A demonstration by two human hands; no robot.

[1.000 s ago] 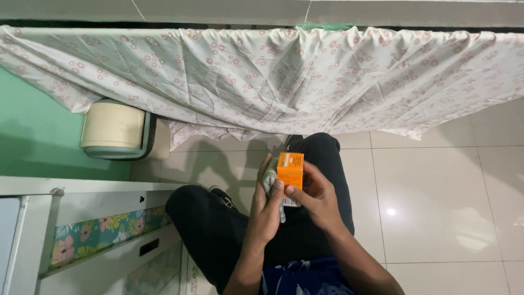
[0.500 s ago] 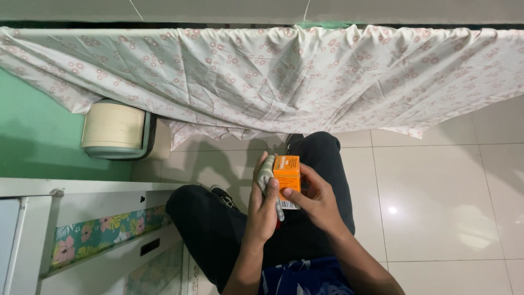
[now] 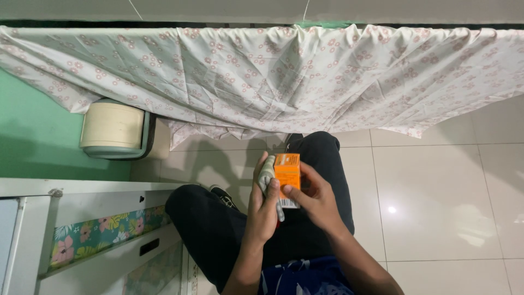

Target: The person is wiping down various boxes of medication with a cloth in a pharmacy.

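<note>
My two hands meet over my lap around a small orange box with a white lower end. My right hand grips the box from its right side, thumb across the front. My left hand presses against the box's left edge and also holds a grey, cloth-like thing against it. The box stands upright, tilted slightly toward me. I sit with legs in black trousers over a pale tiled floor.
A white cloth with small pink flowers hangs across the top. A cream cylindrical bin stands by a green wall at left. A white cabinet with a floral panel fills the lower left. Glossy tiles lie to the right.
The box has dropped a little and turned slightly between my hands; my left thumb now lies across its left edge. The rest is unchanged.
</note>
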